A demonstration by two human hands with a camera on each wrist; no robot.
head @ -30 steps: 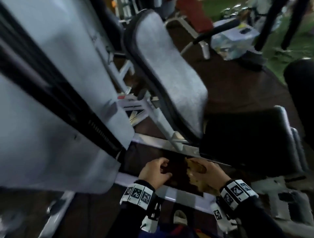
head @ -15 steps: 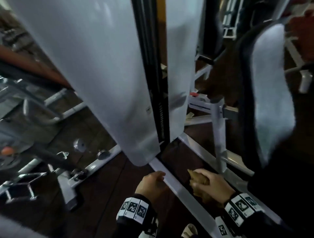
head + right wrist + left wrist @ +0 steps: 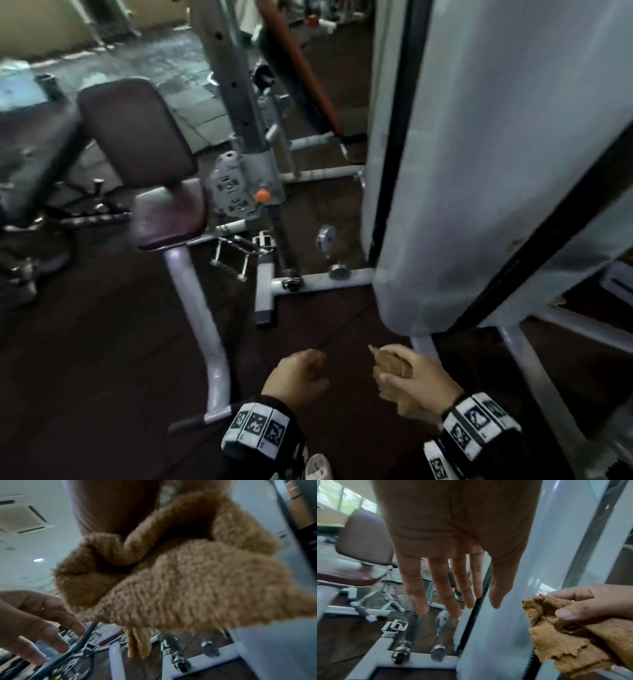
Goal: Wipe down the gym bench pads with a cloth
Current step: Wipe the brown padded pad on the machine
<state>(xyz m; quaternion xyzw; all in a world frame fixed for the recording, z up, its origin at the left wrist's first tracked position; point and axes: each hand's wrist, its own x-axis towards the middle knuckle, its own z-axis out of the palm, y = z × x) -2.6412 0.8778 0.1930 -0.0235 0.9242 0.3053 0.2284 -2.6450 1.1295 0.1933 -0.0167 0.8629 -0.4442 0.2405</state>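
The right hand [image 3: 416,378] has a bunched tan terry cloth [image 3: 570,635] in its grip, while the left hand [image 3: 453,536] hangs empty, fingers straight, near a maroon seat pad [image 3: 168,212].

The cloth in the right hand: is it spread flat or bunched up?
Bunched up. The cloth sits crumpled in folds in the right hand, thumb and fingers curled round it, ragged edges hanging loose. It touches no pad.
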